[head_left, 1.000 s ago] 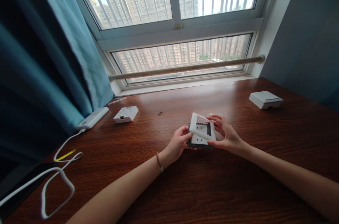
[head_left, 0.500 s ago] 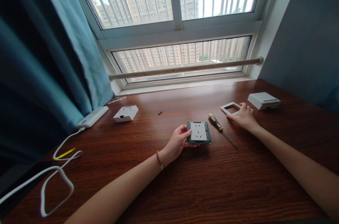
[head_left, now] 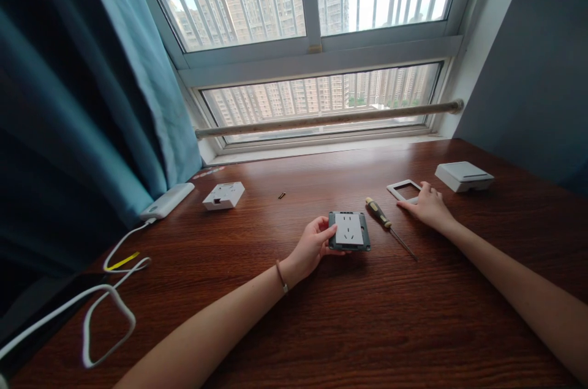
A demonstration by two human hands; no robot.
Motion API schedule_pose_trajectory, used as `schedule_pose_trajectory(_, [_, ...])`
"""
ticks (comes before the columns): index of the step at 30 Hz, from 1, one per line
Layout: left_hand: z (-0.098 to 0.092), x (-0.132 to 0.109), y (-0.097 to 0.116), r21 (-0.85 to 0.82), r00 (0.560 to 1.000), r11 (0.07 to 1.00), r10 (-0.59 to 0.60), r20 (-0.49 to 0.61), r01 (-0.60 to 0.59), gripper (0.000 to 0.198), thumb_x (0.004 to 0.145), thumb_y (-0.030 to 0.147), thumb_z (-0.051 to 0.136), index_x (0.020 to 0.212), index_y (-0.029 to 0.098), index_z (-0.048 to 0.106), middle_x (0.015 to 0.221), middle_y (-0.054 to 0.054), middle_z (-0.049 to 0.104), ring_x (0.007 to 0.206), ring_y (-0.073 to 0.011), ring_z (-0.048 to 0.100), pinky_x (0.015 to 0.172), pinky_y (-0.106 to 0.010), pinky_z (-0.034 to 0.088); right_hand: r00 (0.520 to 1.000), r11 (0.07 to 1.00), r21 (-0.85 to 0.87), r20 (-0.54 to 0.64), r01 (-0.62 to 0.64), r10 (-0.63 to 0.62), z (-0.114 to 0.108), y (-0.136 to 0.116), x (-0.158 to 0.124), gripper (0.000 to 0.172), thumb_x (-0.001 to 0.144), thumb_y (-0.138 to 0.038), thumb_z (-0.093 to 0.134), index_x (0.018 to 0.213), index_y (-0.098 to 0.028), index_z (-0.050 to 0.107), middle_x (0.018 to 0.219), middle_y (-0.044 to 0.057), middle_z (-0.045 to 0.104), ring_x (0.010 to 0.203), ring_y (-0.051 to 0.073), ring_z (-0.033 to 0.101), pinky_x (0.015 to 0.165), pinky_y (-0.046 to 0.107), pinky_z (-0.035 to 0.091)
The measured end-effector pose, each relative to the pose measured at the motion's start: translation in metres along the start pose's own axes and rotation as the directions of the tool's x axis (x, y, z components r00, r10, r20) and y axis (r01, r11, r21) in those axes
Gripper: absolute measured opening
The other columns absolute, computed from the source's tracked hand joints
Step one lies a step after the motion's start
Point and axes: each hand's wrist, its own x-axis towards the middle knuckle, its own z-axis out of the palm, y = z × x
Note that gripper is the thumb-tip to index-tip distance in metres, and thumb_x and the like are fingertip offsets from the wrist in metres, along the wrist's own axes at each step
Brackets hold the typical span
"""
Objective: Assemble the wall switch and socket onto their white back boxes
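A wall socket module (head_left: 350, 231), white face in a dark grey frame, lies flat on the wooden table (head_left: 321, 328). My left hand (head_left: 313, 247) grips its left edge between thumb and fingers. The socket's white cover frame (head_left: 403, 190) lies to the right, with my right hand (head_left: 428, 206) resting on its near right corner, fingers curled over it. A screwdriver (head_left: 389, 227) with a yellow and black handle lies between the socket and my right hand.
A white switch box (head_left: 463, 175) sits at the far right. A white socket part (head_left: 223, 195), a white power bank (head_left: 168, 200) with its looping white cable (head_left: 108, 297), and a small screw (head_left: 282, 195) lie to the left. A blue curtain (head_left: 92, 101) hangs left.
My right hand lifted the white cover frame off the socket, carried it right and set it on the table. The screwdriver came into view. My left hand kept holding the socket.
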Motion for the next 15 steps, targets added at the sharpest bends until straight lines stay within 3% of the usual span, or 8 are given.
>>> schedule_pose_trajectory(3, [0.0,0.0,0.0,0.004,1.0,1.0,0.004,0.003,-0.004,0.027,0.074,0.029,0.064,0.087,0.015,0.045,0.081,-0.004,0.062,0.057,-0.0166,0.066,0.046,-0.027,0.054,1.0,1.0,0.009,-0.017,0.006,-0.006,-0.003,-0.004,-0.004,0.089,0.065,-0.059,0.06,0.126,-0.001,0.031,0.118,0.029,0.046,0.113,0.042,0.041,0.091,0.049,0.034])
schedule_pose_trajectory(5, [0.0,0.001,0.0,0.007,1.0,1.0,0.001,0.011,-0.001,0.029,0.074,0.03,0.065,0.089,0.015,0.045,0.081,-0.005,0.063,0.056,-0.0164,0.065,0.045,-0.027,0.054,0.994,0.998,0.038,-0.098,0.04,-0.036,-0.009,-0.015,-0.011,0.084,0.067,-0.054,0.061,0.126,-0.003,0.031,0.125,0.029,0.039,0.119,0.045,0.034,0.092,0.054,0.032])
schedule_pose_trajectory(7, [0.001,0.001,0.0,0.011,1.0,1.0,-0.005,0.015,0.005,0.031,0.072,0.031,0.067,0.089,0.015,0.046,0.08,-0.005,0.063,0.055,-0.0162,0.065,0.045,-0.028,0.054,0.97,0.977,0.121,-0.188,0.175,-0.151,-0.019,-0.034,-0.023,0.076,0.07,-0.049,0.061,0.127,-0.007,0.032,0.131,0.027,0.034,0.124,0.043,0.028,0.095,0.056,0.028])
schedule_pose_trajectory(8, [0.002,0.0,0.0,0.015,1.0,1.0,-0.006,0.017,0.006,0.032,0.071,0.032,0.067,0.088,0.015,0.046,0.08,-0.004,0.063,0.056,-0.0161,0.065,0.045,-0.028,0.054,0.946,0.937,0.2,-0.214,0.288,-0.245,-0.025,-0.046,-0.032,0.071,0.073,-0.047,0.059,0.128,-0.011,0.032,0.132,0.024,0.036,0.125,0.04,0.029,0.098,0.054,0.029])
schedule_pose_trajectory(11, [0.004,-0.003,0.001,0.036,1.0,0.999,0.013,0.018,-0.013,0.033,0.069,0.033,0.069,0.085,0.015,0.047,0.078,-0.003,0.061,0.058,-0.0149,0.063,0.046,-0.029,0.055,0.827,0.707,0.474,-0.087,0.524,-0.555,-0.042,-0.085,-0.065,0.072,0.073,-0.046,0.062,0.132,-0.021,0.029,0.128,0.014,0.045,0.119,0.031,0.043,0.099,0.047,0.035])
schedule_pose_trajectory(13, [0.005,-0.005,0.001,0.059,0.999,0.998,0.032,0.027,-0.034,0.032,0.07,0.033,0.069,0.084,0.015,0.047,0.079,-0.002,0.06,0.059,-0.0136,0.062,0.047,-0.028,0.055,0.739,0.605,0.545,-0.039,0.58,-0.673,-0.048,-0.104,-0.087,0.09,0.064,-0.044,0.072,0.136,-0.022,0.023,0.133,0.014,0.039,0.123,0.032,0.038,0.101,0.048,0.033])
schedule_pose_trajectory(15, [0.006,-0.007,0.002,0.082,0.998,0.995,0.046,0.051,-0.05,0.031,0.071,0.033,0.067,0.086,0.015,0.048,0.083,-0.002,0.059,0.06,-0.013,0.061,0.047,-0.027,0.055,0.689,0.559,0.561,-0.027,0.61,-0.724,-0.049,-0.115,-0.101,0.093,0.062,-0.037,0.074,0.137,-0.021,0.021,0.133,0.014,0.038,0.126,0.031,0.034,0.103,0.048,0.031])
